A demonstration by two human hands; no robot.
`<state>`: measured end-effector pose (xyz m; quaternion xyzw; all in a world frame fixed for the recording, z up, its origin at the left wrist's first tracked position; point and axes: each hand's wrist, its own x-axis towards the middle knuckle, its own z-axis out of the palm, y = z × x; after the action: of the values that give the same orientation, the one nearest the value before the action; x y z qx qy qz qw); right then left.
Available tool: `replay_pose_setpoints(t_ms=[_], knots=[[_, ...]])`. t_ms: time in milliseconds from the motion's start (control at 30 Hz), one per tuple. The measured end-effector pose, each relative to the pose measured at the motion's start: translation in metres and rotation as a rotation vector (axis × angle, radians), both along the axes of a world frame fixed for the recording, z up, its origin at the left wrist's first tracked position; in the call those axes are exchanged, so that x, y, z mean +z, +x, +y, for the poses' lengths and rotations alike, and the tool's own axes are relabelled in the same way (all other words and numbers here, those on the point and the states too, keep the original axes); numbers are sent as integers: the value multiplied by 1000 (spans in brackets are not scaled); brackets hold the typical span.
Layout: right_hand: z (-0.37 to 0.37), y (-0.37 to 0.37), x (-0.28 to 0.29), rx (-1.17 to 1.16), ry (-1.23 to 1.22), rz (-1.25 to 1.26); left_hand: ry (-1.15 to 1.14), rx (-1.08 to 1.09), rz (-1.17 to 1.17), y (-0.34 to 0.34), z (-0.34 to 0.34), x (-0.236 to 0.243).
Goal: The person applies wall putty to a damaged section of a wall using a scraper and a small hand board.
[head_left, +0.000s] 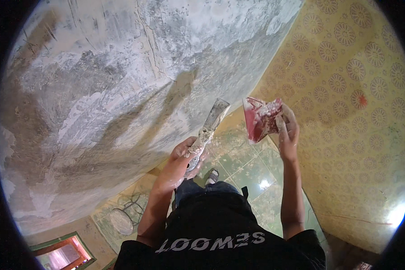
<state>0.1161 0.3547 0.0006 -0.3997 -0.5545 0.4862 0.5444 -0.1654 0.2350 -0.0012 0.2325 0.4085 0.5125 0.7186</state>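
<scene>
My left hand [184, 157] grips a metal putty knife [215, 114] coated with white putty, its blade angled up and to the right beside the plastered wall [90, 85]. My right hand [288, 126] holds a red plastic spreader [256, 121] by its edge, with lumpy white putty smeared over it. The two tools are apart, the spreader to the right of the knife.
A yellow patterned wall [342, 126] rises on the right, meeting the plastered wall in a corner. Below are a green tiled floor [243, 166] with pale splatters, my sandalled foot [213, 175], a round object with a wire frame [123, 220] and a green-framed opening [63, 252].
</scene>
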Motion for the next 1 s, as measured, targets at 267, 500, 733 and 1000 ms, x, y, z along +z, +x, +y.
replay_pose_setpoints(t_ms=[267,500,733,1000], knots=[[-3,-14,18,75,89,-399,48,-148,141,-9,-8,-30],[-23,-24,-10,48,5,-567,11,-169,187,-2,-18,-35],[-48,-35,-52,123,-34,-673,-40,-274,240,-11,-25,-57],[-24,-13,-114,375,-178,-405,-269,-186,187,21,-16,-94]])
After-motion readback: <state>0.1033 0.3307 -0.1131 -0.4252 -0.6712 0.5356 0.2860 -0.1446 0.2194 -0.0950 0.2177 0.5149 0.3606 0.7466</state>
